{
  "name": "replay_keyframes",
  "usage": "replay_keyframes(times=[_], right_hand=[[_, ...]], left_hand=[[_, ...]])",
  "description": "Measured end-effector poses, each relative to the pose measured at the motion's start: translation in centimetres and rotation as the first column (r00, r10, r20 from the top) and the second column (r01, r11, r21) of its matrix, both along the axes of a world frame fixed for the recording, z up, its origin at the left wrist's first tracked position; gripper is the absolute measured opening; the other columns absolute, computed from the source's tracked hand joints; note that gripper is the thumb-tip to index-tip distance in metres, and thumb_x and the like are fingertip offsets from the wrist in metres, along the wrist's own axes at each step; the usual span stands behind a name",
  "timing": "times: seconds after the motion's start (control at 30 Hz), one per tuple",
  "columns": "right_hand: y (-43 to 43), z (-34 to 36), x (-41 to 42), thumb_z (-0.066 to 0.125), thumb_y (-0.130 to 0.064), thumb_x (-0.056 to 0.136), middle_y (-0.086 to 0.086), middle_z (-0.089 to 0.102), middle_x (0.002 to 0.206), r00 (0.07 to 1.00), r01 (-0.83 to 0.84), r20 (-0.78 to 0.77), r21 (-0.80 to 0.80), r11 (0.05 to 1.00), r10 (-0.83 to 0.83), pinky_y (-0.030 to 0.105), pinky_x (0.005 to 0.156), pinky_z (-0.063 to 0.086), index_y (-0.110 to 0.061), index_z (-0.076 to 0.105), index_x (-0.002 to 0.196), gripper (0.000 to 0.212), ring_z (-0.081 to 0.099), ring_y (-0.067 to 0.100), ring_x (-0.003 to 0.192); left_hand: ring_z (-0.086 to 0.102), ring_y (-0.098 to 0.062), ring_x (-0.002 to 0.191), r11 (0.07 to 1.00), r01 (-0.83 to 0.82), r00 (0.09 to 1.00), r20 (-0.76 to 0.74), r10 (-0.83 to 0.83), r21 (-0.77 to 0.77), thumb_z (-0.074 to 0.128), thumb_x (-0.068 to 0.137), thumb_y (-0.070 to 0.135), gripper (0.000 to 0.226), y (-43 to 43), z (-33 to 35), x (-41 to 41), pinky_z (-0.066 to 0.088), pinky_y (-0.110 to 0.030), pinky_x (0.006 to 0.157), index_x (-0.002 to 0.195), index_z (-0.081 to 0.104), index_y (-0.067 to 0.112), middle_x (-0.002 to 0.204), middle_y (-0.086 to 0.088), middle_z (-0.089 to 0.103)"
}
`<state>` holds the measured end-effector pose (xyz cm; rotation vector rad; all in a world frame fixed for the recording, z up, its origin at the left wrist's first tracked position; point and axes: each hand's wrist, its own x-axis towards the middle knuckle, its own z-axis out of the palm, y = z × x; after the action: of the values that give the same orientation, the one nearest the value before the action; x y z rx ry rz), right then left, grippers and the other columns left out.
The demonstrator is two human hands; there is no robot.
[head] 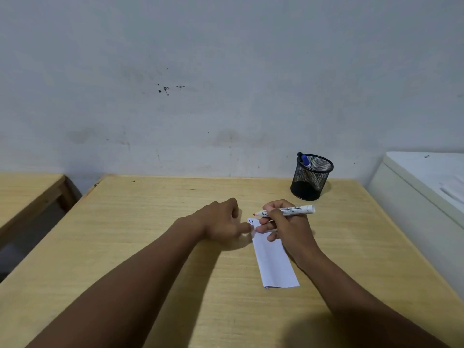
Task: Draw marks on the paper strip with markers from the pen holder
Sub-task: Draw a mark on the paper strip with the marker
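A white paper strip [273, 262] lies on the wooden table [150, 222], with a short blue mark near its far end. My right hand [286, 227] grips a white marker [293, 210] with an uncapped red tip; the tip points left, just above the strip's far end. My left hand [223, 219] rests beside the strip with its fingers curled, a fingertip touching the strip's left edge; whether it holds the cap is hidden. A black mesh pen holder [312, 177] stands at the back right with a blue-capped marker [305, 160] in it.
A grey wall runs behind the table. A second wooden table [27, 194] stands at the left across a gap. A white cabinet or appliance [424, 187] borders the table's right side.
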<state>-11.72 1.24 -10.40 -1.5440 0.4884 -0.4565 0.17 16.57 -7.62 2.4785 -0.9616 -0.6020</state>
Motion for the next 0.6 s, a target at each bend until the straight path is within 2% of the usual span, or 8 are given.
replay_keyframes(times=[0.13,0.27,0.4,0.6], right_hand=[[0.0,-0.3,0.2,0.062,-0.016,0.096,0.019,0.079,0.091,1.000,-0.005,-0.009,-0.008,1.000,0.005,0.033,0.057,0.053,-0.010,0.068,0.093,0.009,0.079,0.030,0.073],[-0.4,-0.3,0.2,0.064,-0.015,0.094,0.010,0.080,0.084,0.999,-0.016,-0.036,-0.071,0.997,0.014,0.035,0.059,0.055,-0.011,0.069,0.090,0.007,0.079,0.030,0.073],[-0.8,0.3,0.6,0.071,-0.012,0.085,0.011,0.078,0.071,0.989,-0.072,-0.139,-0.215,0.974,0.042,0.030,0.051,0.051,-0.011,0.071,0.084,0.001,0.078,0.030,0.067],[-1.0,0.1,1.2,0.075,-0.014,0.083,0.011,0.077,0.069,0.984,-0.093,-0.174,-0.272,0.958,0.046,0.028,0.047,0.050,-0.009,0.072,0.082,0.005,0.075,0.022,0.057]], left_hand=[[0.064,-0.014,0.085,0.999,0.001,0.997,0.080,-0.005,0.051,0.073,0.057,0.084,0.077,-0.6,-0.7,-0.5,0.055,-0.038,0.080,0.098,0.051,0.022,0.090,0.009,0.068],[0.067,-0.014,0.086,0.996,0.002,0.988,0.153,-0.016,0.092,0.072,0.050,0.085,0.076,-1.0,-1.5,-0.5,0.058,-0.041,0.079,0.093,0.051,0.026,0.093,0.010,0.072],[0.066,-0.013,0.085,0.996,-0.009,0.993,0.120,-0.003,0.092,0.073,0.047,0.085,0.077,-1.1,-1.7,-0.2,0.058,-0.042,0.080,0.093,0.052,0.028,0.092,0.012,0.070],[0.065,-0.012,0.086,0.995,-0.013,0.997,0.082,0.005,0.101,0.075,0.046,0.085,0.076,-1.2,-1.7,0.0,0.058,-0.042,0.081,0.093,0.050,0.029,0.091,0.014,0.069]])
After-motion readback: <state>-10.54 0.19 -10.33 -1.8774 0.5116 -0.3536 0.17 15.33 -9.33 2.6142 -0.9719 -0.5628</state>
